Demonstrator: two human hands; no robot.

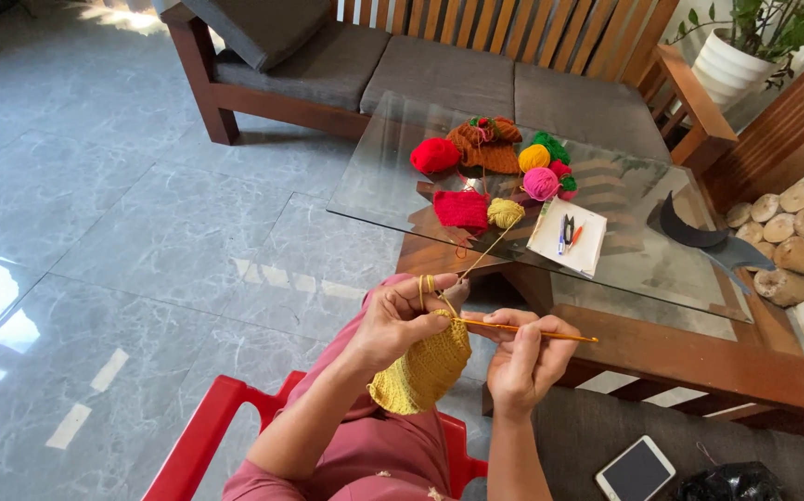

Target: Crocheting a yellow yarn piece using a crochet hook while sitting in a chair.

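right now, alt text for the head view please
A person crochets a yellow piece, the left hand holding it, the right hand working an orange hook. Yarn balls lie on a glass table ahead.

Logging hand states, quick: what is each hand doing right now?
Left hand: closed on the yellow crochet piece, yarn looped over a finger.
Right hand: closed on the crochet hook.

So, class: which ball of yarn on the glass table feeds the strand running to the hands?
The mustard-yellow ball beside the red knitted square; the other balls have no such strand.
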